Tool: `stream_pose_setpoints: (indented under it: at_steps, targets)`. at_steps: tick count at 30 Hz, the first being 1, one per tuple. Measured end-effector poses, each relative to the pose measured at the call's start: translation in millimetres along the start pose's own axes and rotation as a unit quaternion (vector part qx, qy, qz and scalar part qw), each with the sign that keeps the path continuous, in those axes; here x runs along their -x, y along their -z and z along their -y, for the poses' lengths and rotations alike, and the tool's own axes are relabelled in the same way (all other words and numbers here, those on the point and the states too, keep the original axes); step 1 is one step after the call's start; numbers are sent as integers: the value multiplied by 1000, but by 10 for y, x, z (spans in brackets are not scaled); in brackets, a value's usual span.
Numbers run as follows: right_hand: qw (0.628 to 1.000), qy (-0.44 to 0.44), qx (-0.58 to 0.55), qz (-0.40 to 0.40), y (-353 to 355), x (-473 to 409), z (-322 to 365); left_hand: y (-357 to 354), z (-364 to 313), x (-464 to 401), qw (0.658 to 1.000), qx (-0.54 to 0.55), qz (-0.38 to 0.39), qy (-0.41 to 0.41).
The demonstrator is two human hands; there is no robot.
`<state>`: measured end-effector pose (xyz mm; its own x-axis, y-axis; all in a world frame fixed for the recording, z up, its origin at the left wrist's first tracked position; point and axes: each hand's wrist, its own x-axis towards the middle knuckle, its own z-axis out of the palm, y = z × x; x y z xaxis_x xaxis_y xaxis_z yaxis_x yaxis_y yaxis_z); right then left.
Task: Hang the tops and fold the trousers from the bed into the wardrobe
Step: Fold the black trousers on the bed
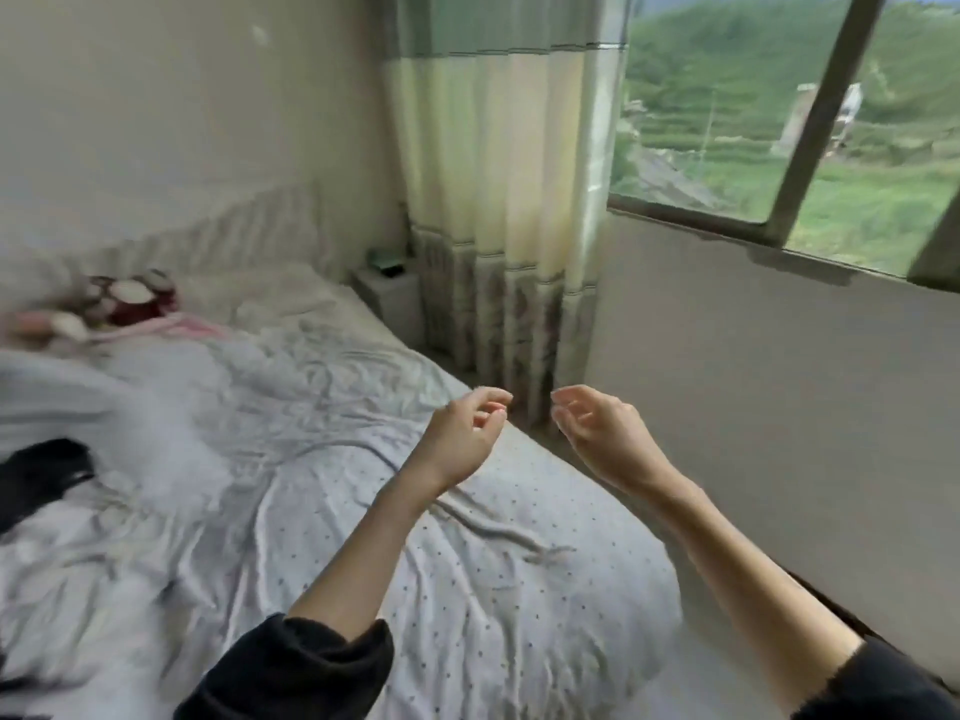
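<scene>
Dark garment point(41, 475), perhaps, left of hands point(535, 428).

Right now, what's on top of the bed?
On the bed lie a crumpled dotted sheet, a black garment and blurry red and white things. Anything beneath the sheet is hidden.

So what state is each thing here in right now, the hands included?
Left hand: raised over the bed, fingers loosely curled, holding nothing.
Right hand: raised beside it, fingers loosely curled, holding nothing.
Bed: sheet rumpled.
Black garment: lying crumpled on the bed, untouched.
Curtain: drawn to one side.
Window: uncovered; open or closed, cannot tell.
</scene>
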<state>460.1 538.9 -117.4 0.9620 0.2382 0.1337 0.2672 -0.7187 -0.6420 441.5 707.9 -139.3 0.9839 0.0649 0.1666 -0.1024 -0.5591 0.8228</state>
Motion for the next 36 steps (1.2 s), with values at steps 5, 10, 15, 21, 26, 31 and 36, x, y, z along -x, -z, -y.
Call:
stream_pose_setpoints:
  at_steps: [5,10,15,21,26,31,36]
  targets:
    - [975,158,-35,150,-1033,-378,962,1138,701,559,979,-52,-147,134]
    - [925,267,-50,265,-1834,-261,1757,1776,1141,1422,937,-50,-256,231]
    - [861,356,-47,361,-2733,130,2554,2348,1643,2368,883,-47,-347,312]
    - [832,365,-18,419,-3885,403,3303,3043,2539,3060,849,-24,-376,371]
    - [839,298,29,454,-4964,484,3970,3714,3477,3426,838,12,-335,431]
    - [829,266,87,484,-5889,308,4307,4090,4311,3397,836,40,-297,460]
    - [830,245,143,479,-6844,-20,4502,4194,5054,3203,836,64,-259,480]
